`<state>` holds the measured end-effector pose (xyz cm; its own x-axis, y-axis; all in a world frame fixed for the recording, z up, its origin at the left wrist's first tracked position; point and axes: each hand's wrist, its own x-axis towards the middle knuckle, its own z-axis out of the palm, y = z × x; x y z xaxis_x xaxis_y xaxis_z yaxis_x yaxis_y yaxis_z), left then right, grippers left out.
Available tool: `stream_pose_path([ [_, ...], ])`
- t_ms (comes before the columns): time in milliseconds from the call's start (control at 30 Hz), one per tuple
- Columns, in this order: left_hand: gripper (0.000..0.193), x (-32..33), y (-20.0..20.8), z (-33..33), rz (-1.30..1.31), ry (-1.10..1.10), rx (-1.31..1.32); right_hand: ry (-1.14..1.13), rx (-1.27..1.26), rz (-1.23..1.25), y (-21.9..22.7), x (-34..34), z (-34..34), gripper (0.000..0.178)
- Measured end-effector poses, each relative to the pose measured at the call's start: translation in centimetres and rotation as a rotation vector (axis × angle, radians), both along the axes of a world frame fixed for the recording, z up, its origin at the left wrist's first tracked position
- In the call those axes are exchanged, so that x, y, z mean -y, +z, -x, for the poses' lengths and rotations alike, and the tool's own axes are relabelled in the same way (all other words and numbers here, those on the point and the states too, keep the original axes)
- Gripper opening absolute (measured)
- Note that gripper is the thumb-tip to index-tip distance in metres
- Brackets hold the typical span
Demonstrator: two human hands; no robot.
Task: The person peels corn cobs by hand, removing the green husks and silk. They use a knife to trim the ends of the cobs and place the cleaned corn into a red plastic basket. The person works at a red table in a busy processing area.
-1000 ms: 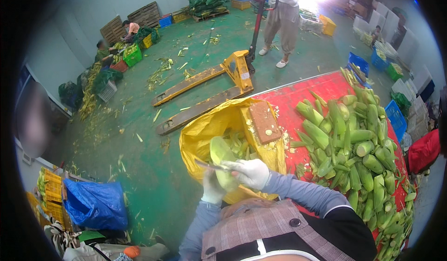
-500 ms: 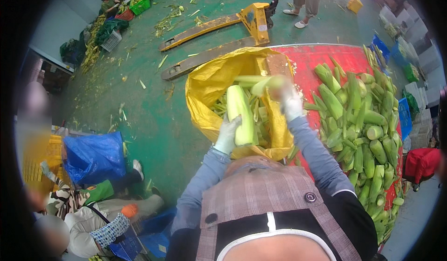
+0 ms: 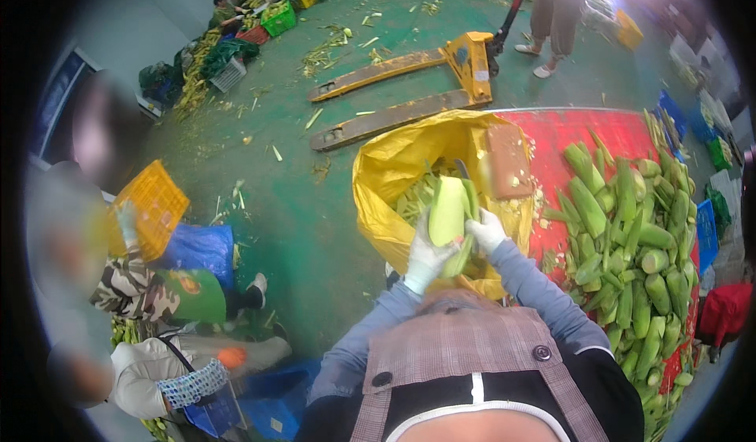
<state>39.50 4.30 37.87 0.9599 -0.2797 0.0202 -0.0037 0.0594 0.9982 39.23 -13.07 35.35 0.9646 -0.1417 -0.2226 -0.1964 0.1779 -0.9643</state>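
Both my hands wear white gloves and hold one ear of corn [image 3: 449, 209] in pale green husk, upright over a yellow sack [image 3: 386, 182]. My left hand [image 3: 426, 259] grips its lower left side. My right hand [image 3: 486, 231] clasps its right side, where a strip of husk hangs down. A thin dark blade seems to stick up behind the ear near my right hand. The open sack holds loose husk leaves. To the right, a red table [image 3: 567, 131] carries a heap of unhusked corn [image 3: 630, 237].
A brown chopping board [image 3: 509, 161] lies on the table's near-left corner. A yellow pallet jack [image 3: 409, 87] rests on the green floor, a person [image 3: 551, 16] standing by its handle. People sit at lower left beside a yellow crate [image 3: 150, 206] and a blue bag [image 3: 201, 249].
My view has dropped and moved closer. The ear has been turned upright and drawn nearer to me, with my right hand now closed on its side instead of reaching past it.
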Motion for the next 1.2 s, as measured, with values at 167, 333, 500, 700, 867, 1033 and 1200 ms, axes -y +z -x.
stream_pose_path([
  [167,0.098,-0.8,1.7,-0.2,-0.029,-0.135,-0.031,0.018,-0.296,-0.228,0.6,0.7,0.3,0.029],
  [333,0.092,-2.2,2.0,-1.4,-0.293,-0.152,0.201,-0.092,0.065,-0.032,1.5,0.6,-0.1,0.034],
  [500,0.074,-1.2,0.7,-0.5,-0.237,0.019,0.224,-0.214,0.137,0.383,3.9,-1.3,0.5,0.033],
  [700,0.053,0.4,-1.7,0.1,0.262,0.147,-0.126,-0.034,0.274,0.440,5.9,-4.5,1.6,0.037],
  [867,0.058,-1.6,-0.7,-2.1,0.265,0.237,-0.235,-0.232,0.344,0.062,4.5,-2.9,0.5,0.049],
  [1033,0.078,-5.0,1.1,-4.4,0.803,0.517,-0.268,-0.606,0.181,-0.330,6.6,4.7,-0.4,0.030],
  [1200,0.071,-7.2,0.4,-4.8,0.558,0.372,-0.213,-0.179,0.317,0.850,4.4,5.7,-2.6,0.048],
])
